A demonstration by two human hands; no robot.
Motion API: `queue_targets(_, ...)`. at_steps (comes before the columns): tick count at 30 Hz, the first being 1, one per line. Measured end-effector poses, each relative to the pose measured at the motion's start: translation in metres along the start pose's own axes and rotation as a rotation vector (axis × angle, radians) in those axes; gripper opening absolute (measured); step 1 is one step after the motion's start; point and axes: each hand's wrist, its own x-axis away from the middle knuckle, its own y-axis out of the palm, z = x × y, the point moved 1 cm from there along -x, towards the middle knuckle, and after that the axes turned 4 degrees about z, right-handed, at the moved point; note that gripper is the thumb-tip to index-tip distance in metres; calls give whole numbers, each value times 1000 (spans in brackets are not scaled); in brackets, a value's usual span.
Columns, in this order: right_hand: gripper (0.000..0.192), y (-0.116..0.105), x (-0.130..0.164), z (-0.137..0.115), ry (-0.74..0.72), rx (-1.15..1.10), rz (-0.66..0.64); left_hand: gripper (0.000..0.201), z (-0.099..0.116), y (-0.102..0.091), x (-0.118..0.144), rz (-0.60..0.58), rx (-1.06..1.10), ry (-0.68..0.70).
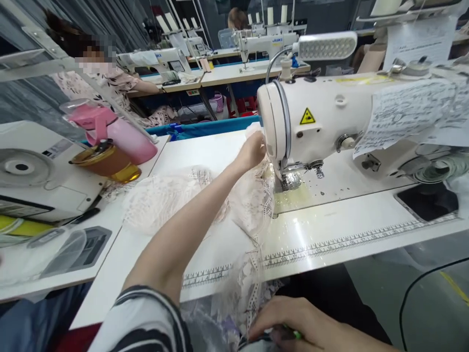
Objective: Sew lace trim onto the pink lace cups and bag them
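Left hand (252,150) far out ahead at full reach, fingers curled onto the lace (252,200) where it bunches just left of the machine (311,122) head, close by the presser foot (291,180); right hand (293,322) low at the near edge of view, closed over lace and something small with a green tip, which I cannot identify. The lace runs long from the foot back over the table (330,230) edge toward the body, lying between the two hands. The left forearm stretches diagonally along that line, striped sleeve (146,322) at the elbow; the left hand is the nearer to the needle.
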Motion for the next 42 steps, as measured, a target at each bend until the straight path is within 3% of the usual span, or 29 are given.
queue_targets(2, 30, 1, 10, -3, 55, -34, 3, 28, 6, -25, 41, -5, -108, 12)
queue_targets(4, 29, 2, 21, -6, 116, -61, 8, 13, 19, -54, 99, -18, -254, -80)
queue_targets(7, 28, 5, 37, -7, 170, -98, 3, 40, 44, -79, 203, -363, -248, -426)
queue_targets(8, 28, 8, 41, -7, 178, -116, -4, 44, 51, -80, 236, -432, -194, -509)
queue_targets(10, 30, 13, 48, -6, 175, -167, -29, 43, 61, -72, 290, -430, -47, -612)
queue_targets(14, 31, 28, 54, -6, 247, -333, -134, 46, 65, -29, 351, -272, 406, -696)
queue_targets(18, 32, 33, 62, -3, 350, -335, -168, 40, 72, 12, 373, -206, 946, -838)
queue_targets(21, 34, 20, 71, 3, 460, -141, -101, 31, 76, 23, 381, -119, 990, -949)
queue_targets(24, 41, -2, 74, 10, 585, 278, 57, 28, 76, 21, 384, -119, 997, -922)
queue_targets(27, 45, -17, 65, 18, 550, 527, 77, 29, 73, 16, 386, -141, 949, -946)
queue_targets(31, 43, -19, 48, 31, 427, 384, -5, 28, 71, 13, 386, -159, 879, -935)
queue_targets(35, 39, -15, 37, 39, 410, 255, -38, 22, 72, 14, 386, -134, 806, -873)
queue_targets(42, 34, -8, 22, 35, 341, 173, -108, 17, 73, 16, 384, -129, 747, -836)
